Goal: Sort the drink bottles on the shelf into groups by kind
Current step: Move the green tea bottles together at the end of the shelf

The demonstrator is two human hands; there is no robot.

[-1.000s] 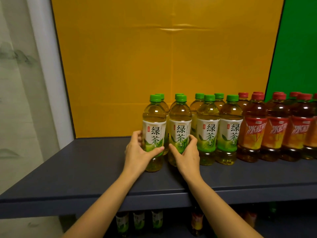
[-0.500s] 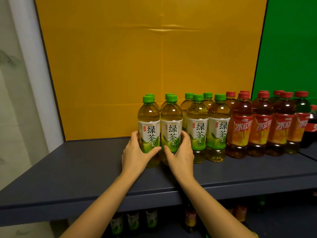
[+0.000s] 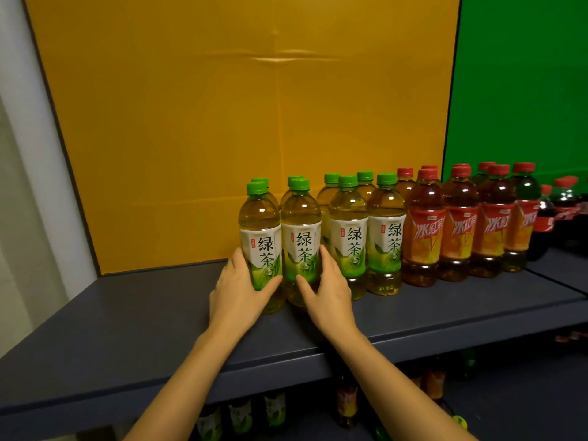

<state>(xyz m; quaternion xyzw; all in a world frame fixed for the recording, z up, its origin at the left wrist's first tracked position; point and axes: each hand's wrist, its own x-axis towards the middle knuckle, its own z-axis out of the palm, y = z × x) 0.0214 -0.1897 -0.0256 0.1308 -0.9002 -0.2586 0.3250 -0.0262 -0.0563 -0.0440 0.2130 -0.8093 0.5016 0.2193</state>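
Observation:
Several green-tea bottles with green caps stand in two rows on the dark grey shelf (image 3: 127, 319). My left hand (image 3: 237, 289) grips the leftmost front green-tea bottle (image 3: 260, 230) low on its label. My right hand (image 3: 329, 289) grips the second front green-tea bottle (image 3: 300, 230) beside it; the two bottles touch. To their right stand more green-tea bottles (image 3: 348, 230), then several red-capped iced-tea bottles (image 3: 424, 230) with orange labels. Dark cola bottles (image 3: 563, 205) stand at the far right.
A yellow panel (image 3: 238, 122) backs the shelf, with a green panel (image 3: 521, 90) to its right. The shelf's left half is bare. A lower shelf holds more bottles (image 3: 241, 418) under the front edge. A white wall edge (image 3: 19, 154) is at left.
Both hands have kept their grip and the two front green-tea bottles now stand closer together and nearer the others. The view has shifted, bringing cola bottles into sight at right.

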